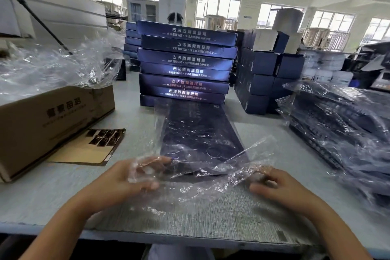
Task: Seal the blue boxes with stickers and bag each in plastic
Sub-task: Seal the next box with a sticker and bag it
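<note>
One blue box is seen lying flat at the middle of the grey table, its long side running away from the viewer and its far end close to the stack behind. It is sheathed in a clear plastic bag, whose open mouth is bunched loosely past the box's near end.

The bag is held at both near corners. On the left hand, film is draped over the curled fingers, and the bag's left edge is pinched between fingers and thumb. On the right hand, the fingers are bent into the crumpled film at the right edge, with the thumb pointed inward — the grip is somewhat blurred.

Directly behind, a stack of blue boxes is piled several high, with printed sides facing the viewer. To the right, a heap of bagged boxes is spread across the table. Behind that heap, smaller dark boxes are stacked in blocks.

To the left, a sticker sheet — dark labels on tan backing — is laid beside a cardboard carton. Loose clear bags are heaped on top of the carton.
</note>
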